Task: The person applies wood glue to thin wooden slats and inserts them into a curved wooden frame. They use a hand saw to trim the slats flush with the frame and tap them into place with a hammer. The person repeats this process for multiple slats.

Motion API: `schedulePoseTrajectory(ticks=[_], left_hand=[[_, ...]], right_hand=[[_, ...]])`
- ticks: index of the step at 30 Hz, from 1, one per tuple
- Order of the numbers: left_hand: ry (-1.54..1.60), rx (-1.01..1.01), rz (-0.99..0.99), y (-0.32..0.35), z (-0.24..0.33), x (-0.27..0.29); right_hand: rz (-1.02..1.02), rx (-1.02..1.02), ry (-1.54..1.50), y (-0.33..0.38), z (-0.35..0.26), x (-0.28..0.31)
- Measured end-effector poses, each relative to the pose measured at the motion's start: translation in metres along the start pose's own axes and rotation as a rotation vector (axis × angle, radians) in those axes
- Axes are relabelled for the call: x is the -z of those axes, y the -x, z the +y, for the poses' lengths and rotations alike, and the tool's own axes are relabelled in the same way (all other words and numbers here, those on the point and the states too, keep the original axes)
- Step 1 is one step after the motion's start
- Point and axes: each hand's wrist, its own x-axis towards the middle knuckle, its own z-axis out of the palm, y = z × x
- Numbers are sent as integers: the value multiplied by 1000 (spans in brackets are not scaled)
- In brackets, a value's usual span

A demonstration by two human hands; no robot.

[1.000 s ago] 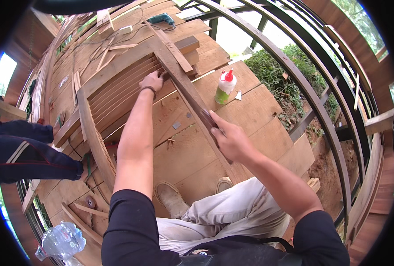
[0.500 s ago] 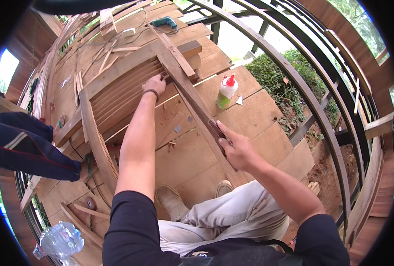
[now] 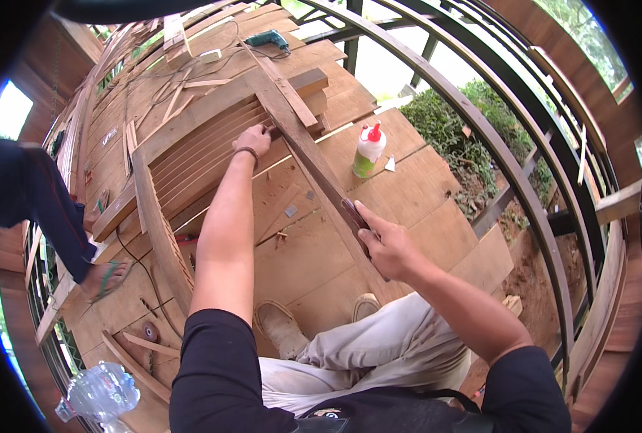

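A wooden frame with several thin louver slats [image 3: 209,151] stretches in front of me. My left hand [image 3: 253,140], a dark band at its wrist, is closed at the end of a slat, beside the frame's right rail [image 3: 303,150]. Its fingertips are partly hidden, but they seem to pinch the slat. Further down that rail, my right hand [image 3: 386,242] grips a dark brown, shiny-edged piece of wood [image 3: 351,215] lying along it. The fingers beneath are out of sight. Along the frame's left rail [image 3: 158,216] runs a row of notches.
A white-and-green glue bottle [image 3: 368,151] with a red cap stands right of the frame. A teal power drill [image 3: 268,40] lies at the back with cords. Another person's sandalled foot [image 3: 106,280] is at left, above a clear plastic bottle [image 3: 101,393]. Dark metal rails [image 3: 479,119] curve along the right.
The other person's leg at the left has shifted, and a foot in a green-strapped sandal now shows on the boards. My hands stay in nearly the same places.
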Motion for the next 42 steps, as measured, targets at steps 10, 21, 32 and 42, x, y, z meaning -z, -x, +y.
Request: schedulePoseTrajectory(ticks=[10,21,32,42], left_hand=[[21,-32,44,0,1,0],[7,-2,14,-4,-14,-6],[155,-67,64,9,-5,-7],[172,-428,497,194,-133,13]], right_hand=[[6,-11,32,-4,-3,2],[-77,-170,-27,-4,-18,3],[333,115,-44,10,8,31],[826,163,294,97,113,106]])
